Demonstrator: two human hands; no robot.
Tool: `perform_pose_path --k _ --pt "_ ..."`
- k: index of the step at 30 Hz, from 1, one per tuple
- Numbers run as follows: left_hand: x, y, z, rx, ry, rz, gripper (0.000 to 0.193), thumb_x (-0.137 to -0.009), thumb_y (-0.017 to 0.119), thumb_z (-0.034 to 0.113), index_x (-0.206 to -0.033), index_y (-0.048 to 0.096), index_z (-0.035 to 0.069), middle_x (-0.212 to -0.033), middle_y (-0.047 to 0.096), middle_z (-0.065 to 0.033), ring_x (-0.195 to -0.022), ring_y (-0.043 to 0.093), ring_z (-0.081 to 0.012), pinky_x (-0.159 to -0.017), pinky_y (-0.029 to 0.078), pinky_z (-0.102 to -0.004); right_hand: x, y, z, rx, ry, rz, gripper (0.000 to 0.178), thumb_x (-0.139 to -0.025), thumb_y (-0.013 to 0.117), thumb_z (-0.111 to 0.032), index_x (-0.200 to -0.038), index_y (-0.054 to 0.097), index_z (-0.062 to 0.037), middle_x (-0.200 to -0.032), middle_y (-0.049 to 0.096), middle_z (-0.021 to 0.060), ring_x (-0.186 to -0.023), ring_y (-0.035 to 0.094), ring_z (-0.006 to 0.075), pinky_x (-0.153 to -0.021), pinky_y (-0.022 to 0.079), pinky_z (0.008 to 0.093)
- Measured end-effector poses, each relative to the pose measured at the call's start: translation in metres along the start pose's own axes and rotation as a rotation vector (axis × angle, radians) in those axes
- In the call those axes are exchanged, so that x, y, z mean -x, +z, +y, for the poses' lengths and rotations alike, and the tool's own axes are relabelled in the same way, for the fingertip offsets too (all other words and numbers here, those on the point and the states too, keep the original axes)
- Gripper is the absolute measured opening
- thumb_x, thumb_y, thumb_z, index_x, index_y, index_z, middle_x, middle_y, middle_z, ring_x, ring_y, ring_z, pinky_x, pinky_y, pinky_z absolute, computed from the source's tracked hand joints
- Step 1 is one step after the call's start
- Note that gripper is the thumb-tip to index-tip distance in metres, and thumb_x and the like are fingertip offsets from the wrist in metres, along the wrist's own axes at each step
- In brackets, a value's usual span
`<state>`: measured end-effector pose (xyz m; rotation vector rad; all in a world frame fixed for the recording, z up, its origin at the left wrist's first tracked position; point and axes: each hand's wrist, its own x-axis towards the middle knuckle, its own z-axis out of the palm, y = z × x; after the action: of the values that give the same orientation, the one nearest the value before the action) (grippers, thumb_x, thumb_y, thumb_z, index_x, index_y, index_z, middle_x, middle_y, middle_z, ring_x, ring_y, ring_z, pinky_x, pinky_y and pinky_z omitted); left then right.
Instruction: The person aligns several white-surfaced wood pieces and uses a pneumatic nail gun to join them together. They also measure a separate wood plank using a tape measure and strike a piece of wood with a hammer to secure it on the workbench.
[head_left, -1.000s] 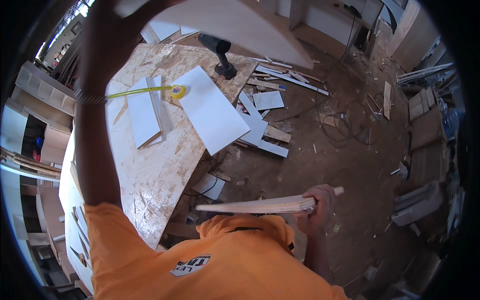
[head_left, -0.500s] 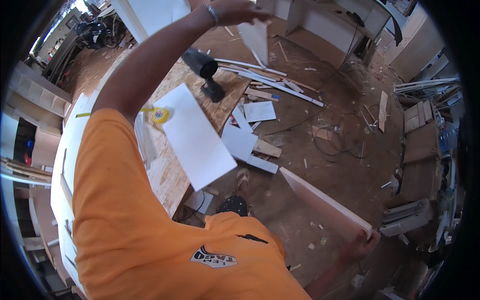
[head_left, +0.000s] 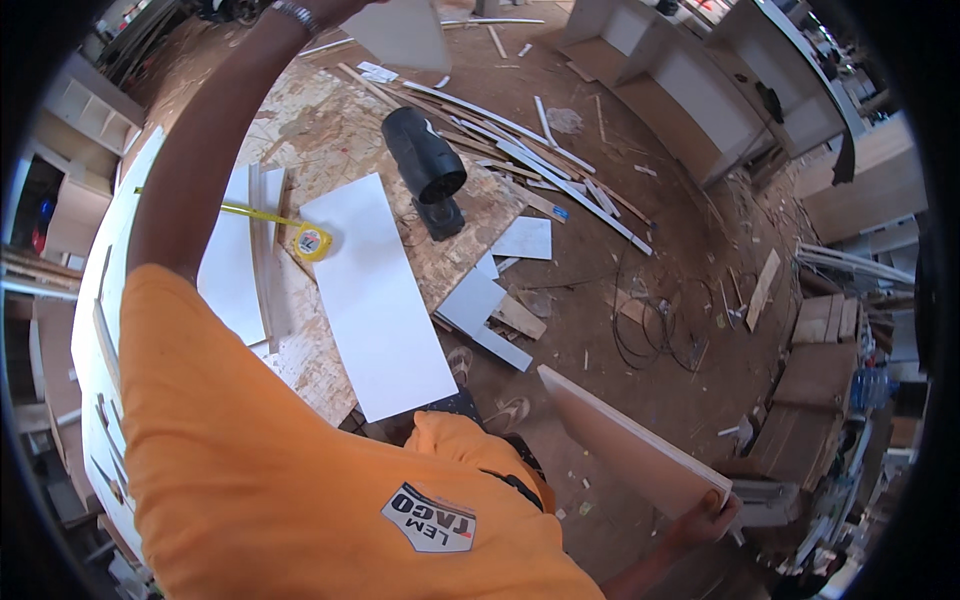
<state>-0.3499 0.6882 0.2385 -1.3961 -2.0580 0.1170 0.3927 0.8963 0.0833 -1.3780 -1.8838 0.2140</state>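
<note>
A shield-shaped lettered badge (head_left: 430,520) marks the orange shirt (head_left: 270,420), and a printed label (head_left: 309,242) the yellow tape measure (head_left: 320,227). The right hand (head_left: 706,522) pinches the end of a brown-faced panel (head_left: 630,440), pale-edged and slanting above the floor (head_left: 590,320); the left hand (head_left: 342,8), near a pale panel (head_left: 400,38), runs out of view, its fingers impossible to tell. A white board (head_left: 380,300) and black drill (head_left: 425,160) occupy the table (head_left: 290,125).

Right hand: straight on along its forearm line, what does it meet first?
Probably the pale panel stack just beyond the right hand, up and right in the picture; depth is unclear, so it might pass above.
</note>
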Motion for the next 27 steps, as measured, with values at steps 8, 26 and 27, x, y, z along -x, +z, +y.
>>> perform_pose_path --k 8,26,27 --pt "0.144 0.074 0.008 -0.206 -0.407 0.091 0.02 -0.093 0.053 0.005 -0.108 0.061 0.015 -0.105 0.074 -0.0077 -0.092 0.072 -0.026 -0.087 0.05 -0.0447 -0.068 0.058 0.006 -0.181 -0.053 -0.164 0.046 -0.099 0.062 -0.044 -0.108 0.057 0.0001 -0.098 0.055 0.0074 -0.091 0.052 0.0209 -0.085 0.045 0.0342" --pt "0.394 0.063 0.383 0.374 -1.74 -0.817 0.125 -0.081 0.065 0.078 -0.158 0.018 -0.008 -0.155 0.035 -0.0367 -0.145 0.033 -0.0503 -0.117 0.035 -0.0564 -0.135 0.14 0.011 -0.146 -0.234 -0.403 0.048 -0.099 0.066 -0.042 -0.114 0.055 0.0022 -0.102 0.058 0.0141 -0.095 0.056 0.0265 -0.087 0.048 0.0398" --pt "0.4 0.038 0.428 0.33 -1.877 -0.733 0.119 -0.079 0.069 0.076 -0.151 0.031 -0.011 -0.146 0.046 -0.0372 -0.139 0.044 -0.0478 -0.113 0.04 -0.0533 -0.138 0.145 0.008 -0.156 -0.208 -0.434 0.045 -0.099 0.067 -0.038 -0.114 0.055 0.0022 -0.101 0.057 0.0146 -0.095 0.055 0.0268 -0.086 0.048 0.0403"
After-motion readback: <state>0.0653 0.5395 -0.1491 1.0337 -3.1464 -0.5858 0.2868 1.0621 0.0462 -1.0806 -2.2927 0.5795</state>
